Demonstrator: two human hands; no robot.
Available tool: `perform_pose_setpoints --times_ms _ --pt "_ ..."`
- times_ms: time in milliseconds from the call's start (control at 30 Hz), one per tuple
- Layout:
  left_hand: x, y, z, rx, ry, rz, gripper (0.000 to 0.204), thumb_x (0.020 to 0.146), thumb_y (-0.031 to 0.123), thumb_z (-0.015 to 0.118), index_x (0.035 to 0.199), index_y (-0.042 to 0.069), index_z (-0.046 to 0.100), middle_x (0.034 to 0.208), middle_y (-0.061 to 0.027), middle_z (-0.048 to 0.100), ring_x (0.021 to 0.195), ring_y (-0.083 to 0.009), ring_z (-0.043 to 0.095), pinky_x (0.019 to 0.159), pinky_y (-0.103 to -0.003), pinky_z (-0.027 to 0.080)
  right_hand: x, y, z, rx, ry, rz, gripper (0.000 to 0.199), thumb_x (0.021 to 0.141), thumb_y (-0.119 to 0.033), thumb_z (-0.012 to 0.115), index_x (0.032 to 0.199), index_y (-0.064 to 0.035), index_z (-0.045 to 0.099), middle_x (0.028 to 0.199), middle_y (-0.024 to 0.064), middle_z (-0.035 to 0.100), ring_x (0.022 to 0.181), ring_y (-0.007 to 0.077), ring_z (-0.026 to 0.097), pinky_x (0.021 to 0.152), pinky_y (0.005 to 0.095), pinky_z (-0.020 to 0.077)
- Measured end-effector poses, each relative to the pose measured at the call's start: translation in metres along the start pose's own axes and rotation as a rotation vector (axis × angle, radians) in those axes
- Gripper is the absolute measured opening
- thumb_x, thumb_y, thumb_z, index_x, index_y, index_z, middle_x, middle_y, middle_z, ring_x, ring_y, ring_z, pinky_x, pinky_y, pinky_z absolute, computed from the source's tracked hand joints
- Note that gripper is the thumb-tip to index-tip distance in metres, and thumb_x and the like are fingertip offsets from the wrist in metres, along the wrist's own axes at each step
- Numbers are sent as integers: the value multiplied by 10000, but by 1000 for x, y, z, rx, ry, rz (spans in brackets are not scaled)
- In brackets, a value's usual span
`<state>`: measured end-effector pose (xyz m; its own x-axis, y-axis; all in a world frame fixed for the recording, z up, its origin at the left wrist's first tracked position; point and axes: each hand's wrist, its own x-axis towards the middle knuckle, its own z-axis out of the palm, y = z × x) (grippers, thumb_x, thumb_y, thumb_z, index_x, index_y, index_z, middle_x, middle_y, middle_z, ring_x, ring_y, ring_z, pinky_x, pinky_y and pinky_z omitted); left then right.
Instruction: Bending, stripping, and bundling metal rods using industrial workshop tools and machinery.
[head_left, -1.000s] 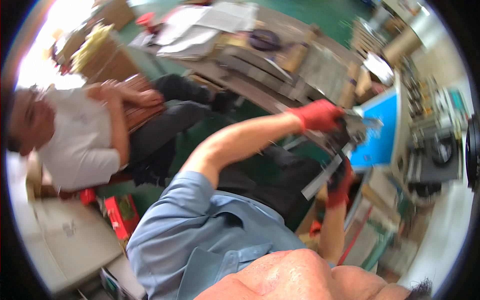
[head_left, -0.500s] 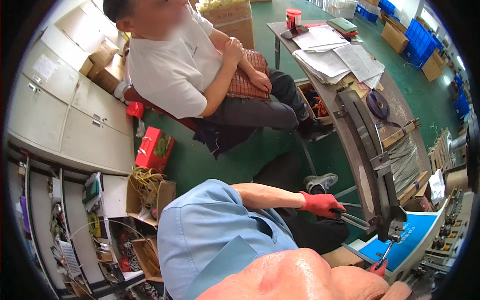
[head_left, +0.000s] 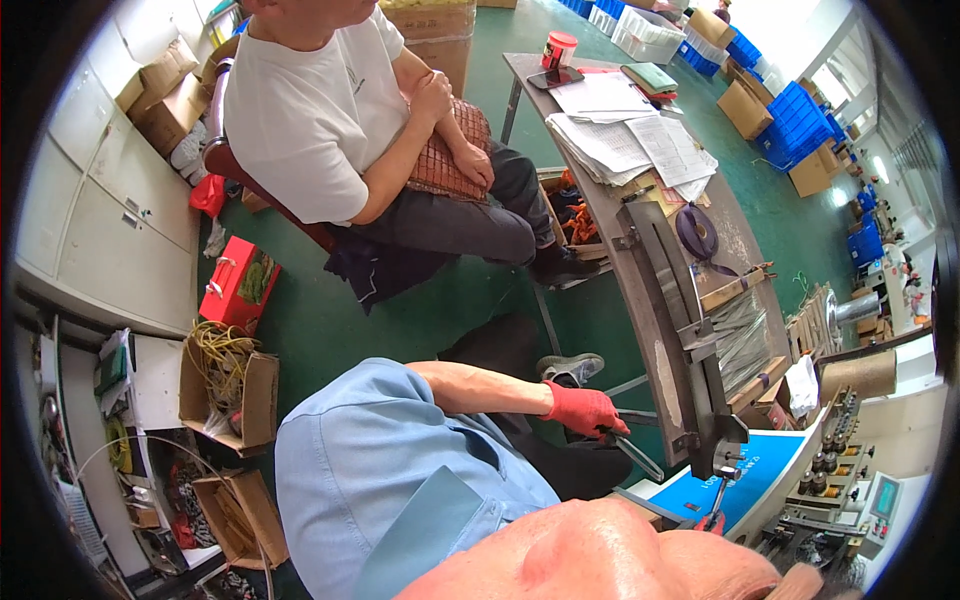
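Note:
My left hand (head_left: 585, 410), in a red glove, is closed round a metal tool (head_left: 643, 460). Two long bars of it stick out toward the near end of a dark metal bar assembly (head_left: 690, 340); its exact kind is unclear. That assembly lies lengthwise along the table's edge, with a bolt-like fitting (head_left: 728, 470) at its near end. Just below the fitting, my right hand (head_left: 711, 521) is mostly hidden, only a bit of red glove showing. It grips a slim tool with a metal shaft (head_left: 720, 494), whose tip reaches the fitting.
Papers (head_left: 620, 145), a purple tape roll (head_left: 697, 232) and a red-lidded tub (head_left: 559, 50) occupy the table (head_left: 640, 290). A seated person (head_left: 300, 130) is across from me. Nearby stand a blue panel (head_left: 745, 475), a control box (head_left: 885, 500), a red toolbox (head_left: 238, 285) and cartons (head_left: 240, 400).
The whole view has shifted, so the table and person appear farther left. The left hand's tool now slants more steeply downward. The right hand's tool stays at the fitting.

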<state>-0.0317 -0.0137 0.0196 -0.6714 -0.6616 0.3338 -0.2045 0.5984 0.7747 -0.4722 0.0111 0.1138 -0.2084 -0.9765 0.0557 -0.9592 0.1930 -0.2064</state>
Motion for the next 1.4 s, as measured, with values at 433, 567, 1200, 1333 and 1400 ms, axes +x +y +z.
perform_pose_setpoints --times_ms 433,567,1200,1333,1400 --pt "-5 0 5 48 2 58 541 840 213 678 1334 82 500 986 -167 632 896 -356 604 765 -446 483 -4 13 6 -57 46 -41 389 905 -206 569 1251 -30 543 1096 221 645 997 392 614 827 448 481" --pt "-3 -7 9 74 3 62 570 808 179 682 1344 115 498 985 -167 627 898 -354 603 762 -443 483 -12 -26 -17 -339 -21 -10 359 906 -326 570 1155 -73 624 973 228 666 854 400 645 710 494 506" --pt "-23 10 -17 363 -148 185 647 728 167 719 1332 118 494 901 -128 588 774 -322 612 632 -430 479 -10 6 -13 -25 12 -62 436 954 -232 532 1336 -29 479 1209 237 593 1101 389 573 918 405 453" --pt "-28 -9 -23 407 -29 146 633 752 116 658 1337 3 442 888 -140 597 775 -319 614 632 -428 472 9 12 -6 -107 -82 -97 440 953 -240 534 1335 -29 477 1171 254 607 1071 399 588 896 411 466" --pt "-15 -2 -34 417 -95 105 679 730 108 649 1356 -6 413 876 -147 597 792 -331 610 648 -419 472 4 24 0 -110 84 -108 437 958 -250 527 1333 -32 481 1173 255 605 1076 398 586 912 412 457"
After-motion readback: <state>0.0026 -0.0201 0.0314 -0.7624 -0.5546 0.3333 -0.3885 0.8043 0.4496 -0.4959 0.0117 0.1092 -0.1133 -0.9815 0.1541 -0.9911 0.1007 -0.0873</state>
